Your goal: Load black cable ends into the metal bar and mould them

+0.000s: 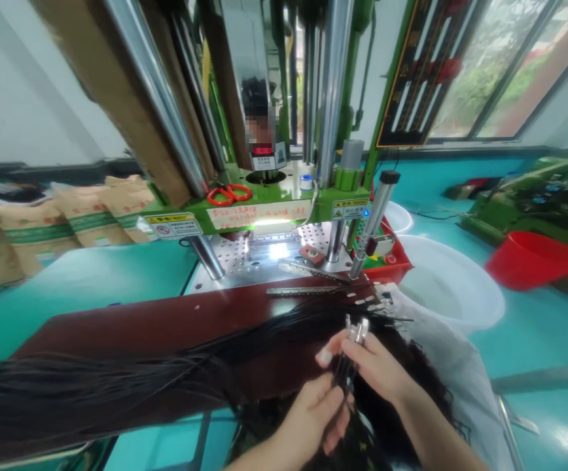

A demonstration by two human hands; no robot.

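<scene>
In front of my body, my left hand is closed around several thin black cables. My right hand grips the same cables higher up, its fingers bent round them just below their shiny metal connector ends, which point upward. What kind of connector these are is too small to make out. A long bundle of black cables lies across the brown tabletop, stretching to the left past my hands. More dark cables are heaped at the right behind my right hand.
Beyond the tabletop stands a green press machine with steel columns and a lit mould. Red scissors rest on its ledge. Metal strips lie before it. A red crate, white tub and red basin are at right.
</scene>
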